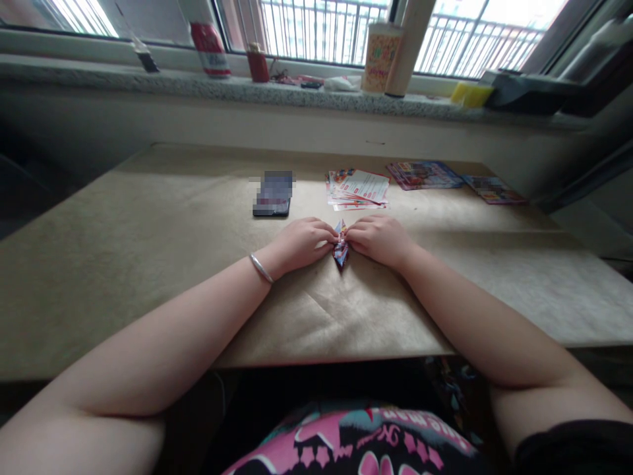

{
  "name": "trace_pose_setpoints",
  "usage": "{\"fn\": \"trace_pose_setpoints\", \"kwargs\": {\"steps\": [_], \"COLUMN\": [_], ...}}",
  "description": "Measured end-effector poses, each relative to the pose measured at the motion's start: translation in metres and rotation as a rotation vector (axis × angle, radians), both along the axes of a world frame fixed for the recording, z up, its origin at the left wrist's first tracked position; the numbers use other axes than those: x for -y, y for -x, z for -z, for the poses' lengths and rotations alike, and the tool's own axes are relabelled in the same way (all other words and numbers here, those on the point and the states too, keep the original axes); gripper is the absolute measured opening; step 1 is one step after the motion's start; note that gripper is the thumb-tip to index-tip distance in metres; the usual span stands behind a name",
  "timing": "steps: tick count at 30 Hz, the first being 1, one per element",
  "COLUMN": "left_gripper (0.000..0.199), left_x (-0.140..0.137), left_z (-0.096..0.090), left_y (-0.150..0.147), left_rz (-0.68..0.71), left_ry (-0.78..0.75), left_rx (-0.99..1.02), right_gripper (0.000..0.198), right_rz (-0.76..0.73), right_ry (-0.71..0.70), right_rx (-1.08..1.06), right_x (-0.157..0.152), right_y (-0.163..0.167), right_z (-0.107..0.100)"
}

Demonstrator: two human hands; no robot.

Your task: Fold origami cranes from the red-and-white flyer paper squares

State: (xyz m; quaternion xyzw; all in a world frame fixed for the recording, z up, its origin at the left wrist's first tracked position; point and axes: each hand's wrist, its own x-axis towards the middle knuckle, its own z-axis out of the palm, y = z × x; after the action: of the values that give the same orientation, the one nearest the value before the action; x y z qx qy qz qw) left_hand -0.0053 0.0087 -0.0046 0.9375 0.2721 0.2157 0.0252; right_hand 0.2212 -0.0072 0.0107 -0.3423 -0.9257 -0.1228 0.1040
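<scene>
A small folded piece of colourful printed paper [341,252], shaped like a narrow diamond, lies on the table between my hands, one point toward me. My left hand [307,243], with a silver bracelet at the wrist, pinches its left side with the fingertips. From the right, my right hand [380,239] pinches the opposite side. The fingers cover part of both edges, so the folds under them are hidden. Just beyond my hands lies a loose stack of white and red printed sheets [363,187].
A phone [274,193] lies left of the sheets. Two piles of colourful printed cards, one nearer [425,175] and one farther right [494,189], rest at the back right. On the windowsill stand a red can [210,49], a red bottle [257,64] and a patterned cup [380,58].
</scene>
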Motion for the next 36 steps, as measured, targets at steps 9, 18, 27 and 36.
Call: {"fn": "trace_pose_setpoints", "kwargs": {"steps": [9,18,27,36], "left_gripper": [0.021,0.022,0.024,0.025], "left_x": [0.008,0.006,0.006,0.005], "left_z": [-0.007,-0.008,-0.008,-0.006], "left_y": [-0.003,-0.006,-0.007,-0.006], "left_rz": [-0.026,-0.016,-0.005,-0.033], "left_ry": [-0.085,-0.252,-0.245,-0.189], "left_rx": [-0.069,-0.206,-0.197,-0.098], "right_gripper": [0.018,0.017,0.022,0.02], "right_rz": [0.149,0.086,0.029,0.064], "right_ry": [0.099,0.117,0.048,0.178], "right_rx": [-0.206,-0.239,-0.078,-0.264], "right_x": [0.001,-0.001,0.004,-0.001], "right_y": [0.004,-0.002,0.0,0.0], "right_z": [0.007,0.01,0.002,0.007]}}
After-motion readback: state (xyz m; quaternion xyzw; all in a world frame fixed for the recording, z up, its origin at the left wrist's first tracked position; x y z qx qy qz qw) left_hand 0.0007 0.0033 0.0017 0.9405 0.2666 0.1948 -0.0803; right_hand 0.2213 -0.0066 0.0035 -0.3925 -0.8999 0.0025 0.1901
